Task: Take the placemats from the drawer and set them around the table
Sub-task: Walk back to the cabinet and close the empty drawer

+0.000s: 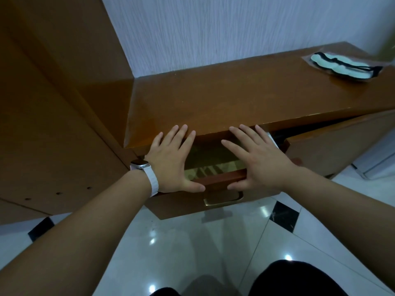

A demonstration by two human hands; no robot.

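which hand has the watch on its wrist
The left hand: a white-strapped watch sits on its wrist, while the right hand has a bare wrist.

Glossy white floor (pixel 192 242), textured wall (pixel 213 28)

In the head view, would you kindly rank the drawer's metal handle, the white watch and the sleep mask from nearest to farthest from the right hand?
Measured from the right hand:
1. Metal handle: just below the thumb, on the drawer front.
2. White watch: to the left, on the left wrist, beyond the left hand.
3. Sleep mask: far upper right, on the cabinet top.
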